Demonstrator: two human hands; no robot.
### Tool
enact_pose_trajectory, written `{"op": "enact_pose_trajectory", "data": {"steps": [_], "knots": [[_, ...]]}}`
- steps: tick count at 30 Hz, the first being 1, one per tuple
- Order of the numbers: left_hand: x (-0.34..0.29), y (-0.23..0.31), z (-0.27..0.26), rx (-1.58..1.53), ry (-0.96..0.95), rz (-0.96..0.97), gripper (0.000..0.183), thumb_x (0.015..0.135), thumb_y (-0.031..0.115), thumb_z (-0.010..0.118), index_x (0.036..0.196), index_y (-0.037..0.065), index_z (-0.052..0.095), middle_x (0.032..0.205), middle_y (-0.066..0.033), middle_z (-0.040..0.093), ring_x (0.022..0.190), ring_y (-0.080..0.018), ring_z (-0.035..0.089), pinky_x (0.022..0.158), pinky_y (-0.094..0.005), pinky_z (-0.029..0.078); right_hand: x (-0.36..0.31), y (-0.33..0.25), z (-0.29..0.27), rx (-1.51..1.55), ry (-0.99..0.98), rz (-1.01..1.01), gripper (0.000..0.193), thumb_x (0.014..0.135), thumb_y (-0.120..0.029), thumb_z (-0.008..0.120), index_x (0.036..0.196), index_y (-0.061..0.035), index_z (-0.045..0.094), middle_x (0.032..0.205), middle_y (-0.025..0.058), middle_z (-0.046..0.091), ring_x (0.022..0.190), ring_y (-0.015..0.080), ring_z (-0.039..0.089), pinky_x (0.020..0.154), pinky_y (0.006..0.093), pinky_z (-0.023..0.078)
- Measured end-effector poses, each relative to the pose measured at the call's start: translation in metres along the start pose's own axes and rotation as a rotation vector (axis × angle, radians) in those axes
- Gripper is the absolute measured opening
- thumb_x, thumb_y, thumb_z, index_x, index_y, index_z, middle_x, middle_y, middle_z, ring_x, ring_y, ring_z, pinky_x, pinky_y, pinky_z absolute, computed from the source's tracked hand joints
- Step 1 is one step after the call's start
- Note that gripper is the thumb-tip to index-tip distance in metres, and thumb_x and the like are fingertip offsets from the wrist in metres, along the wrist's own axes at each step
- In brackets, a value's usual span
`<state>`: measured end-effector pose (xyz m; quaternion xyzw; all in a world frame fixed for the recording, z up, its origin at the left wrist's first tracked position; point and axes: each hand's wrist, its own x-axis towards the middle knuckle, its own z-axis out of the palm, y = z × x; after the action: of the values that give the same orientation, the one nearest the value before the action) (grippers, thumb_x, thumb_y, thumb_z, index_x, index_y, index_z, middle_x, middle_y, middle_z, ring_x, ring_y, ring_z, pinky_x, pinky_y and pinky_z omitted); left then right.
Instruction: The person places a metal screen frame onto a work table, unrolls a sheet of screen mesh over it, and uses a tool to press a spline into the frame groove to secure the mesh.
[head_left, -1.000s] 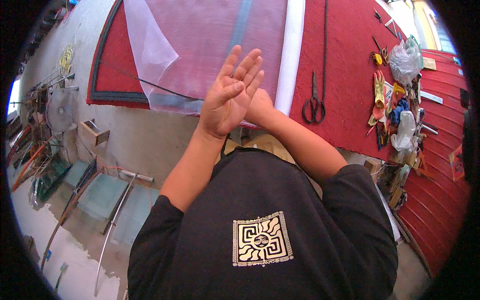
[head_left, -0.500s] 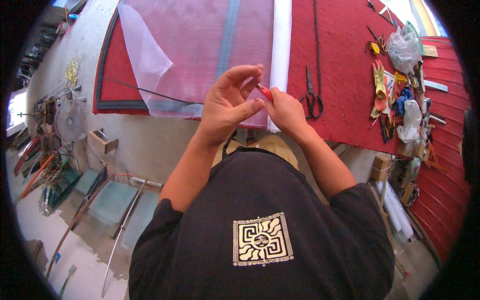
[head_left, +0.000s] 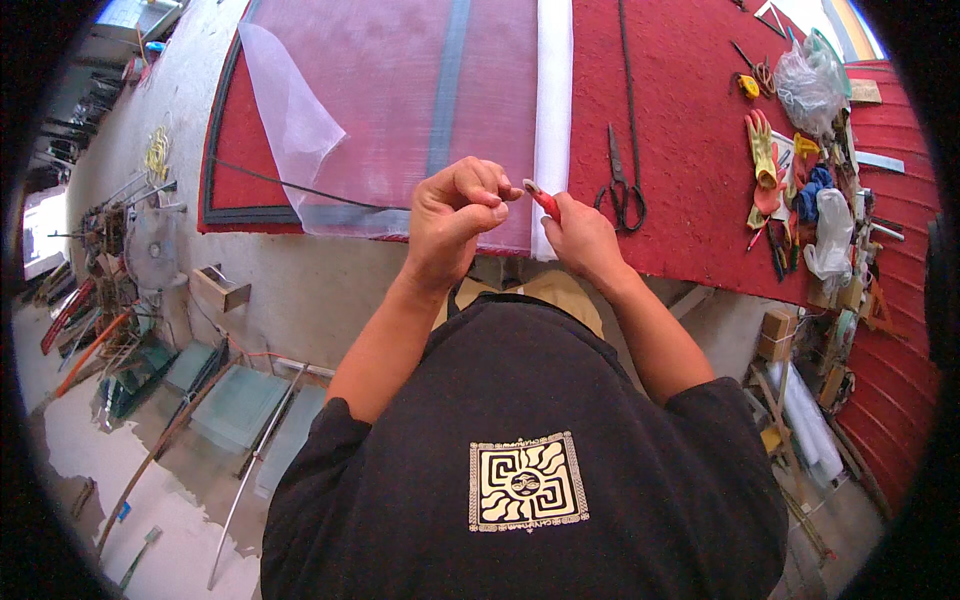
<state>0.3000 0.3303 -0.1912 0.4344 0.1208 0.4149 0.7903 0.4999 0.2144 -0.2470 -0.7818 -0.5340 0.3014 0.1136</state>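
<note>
My right hand (head_left: 583, 237) is closed around the red handle of a small roller tool (head_left: 546, 203), its pale, rounded tip pointing up and left. Beside that tip, my left hand (head_left: 450, 220) is raised with its fingers curled and the thumb drawn in; whether anything is pinched there is hidden. Both hands are above the near edge of a translucent mesh sheet (head_left: 370, 110). The sheet lies over a dark frame (head_left: 260, 215), with one corner folded back at the left. A thin dark cord (head_left: 290, 183) runs across that corner toward my left hand.
A red-covered table (head_left: 680, 120) carries the work. Black scissors (head_left: 621, 185) and a long dark strip (head_left: 630, 80) lie right of the white mesh roll (head_left: 553, 100). Gloves (head_left: 762, 150), plastic bags (head_left: 810, 90) and a yellow tape measure (head_left: 748, 87) crowd the right edge. Glass panes (head_left: 232, 405) stand lower left.
My left fingers, spread and bent before, have curled in and the hand has dropped slightly. The roller tool's tip has come into plain sight between the hands. The whole view has shifted a little.
</note>
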Motion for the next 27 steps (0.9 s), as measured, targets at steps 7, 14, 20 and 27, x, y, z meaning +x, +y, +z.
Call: {"op": "enact_pose_trajectory", "data": {"steps": [7, 14, 20, 27], "knots": [[-0.009, -0.004, 0.021, -0.121, 0.303, -0.216, 0.036, 0.094, -0.005, 0.068, 0.128, 0.006, 0.071, 0.118, -0.0052, 0.068, 0.112, -0.0172, 0.066, 0.102, -0.0369, 0.057, -0.009, 0.015, 0.002, 0.045, -0.016, 0.049, 0.03, 0.098, -0.03, 0.064, 0.111, -0.0026, 0.062, 0.097, 0.0273, 0.073, 0.093, 0.049, 0.071, 0.082, 0.0611, 0.053], [-0.008, -0.01, 0.017, -0.534, 0.342, -0.307, 0.045, 0.098, 0.002, 0.065, 0.144, 0.003, 0.063, 0.125, -0.0069, 0.07, 0.112, -0.0189, 0.066, 0.101, -0.0351, 0.057, -0.022, 0.022, 0.004, 0.094, 0.003, 0.082, 0.028, 0.098, -0.028, 0.063, 0.11, -0.0027, 0.062, 0.099, 0.028, 0.073, 0.095, 0.0499, 0.07, 0.084, 0.0611, 0.053], [-0.004, -0.02, 0.012, -0.857, 0.338, -0.37, 0.043, 0.1, 0.007, 0.064, 0.144, 0.005, 0.063, 0.122, -0.0073, 0.071, 0.113, -0.021, 0.064, 0.099, -0.0345, 0.055, -0.03, 0.034, 0.013, 0.108, 0.04, 0.095, 0.027, 0.099, -0.028, 0.062, 0.109, -0.0031, 0.061, 0.097, 0.0283, 0.073, 0.094, 0.0502, 0.07, 0.082, 0.0624, 0.052], [0.0, -0.045, 0.01, -0.776, 0.353, -0.447, 0.027, 0.107, 0.022, 0.067, 0.132, 0.011, 0.071, 0.119, -0.0035, 0.072, 0.11, -0.0188, 0.065, 0.094, -0.0336, 0.056, -0.04, 0.05, 0.011, 0.156, 0.099, 0.141, 0.029, 0.099, -0.03, 0.064, 0.111, -0.004, 0.062, 0.098, 0.0279, 0.073, 0.095, 0.0502, 0.07, 0.083, 0.0623, 0.053]]}}
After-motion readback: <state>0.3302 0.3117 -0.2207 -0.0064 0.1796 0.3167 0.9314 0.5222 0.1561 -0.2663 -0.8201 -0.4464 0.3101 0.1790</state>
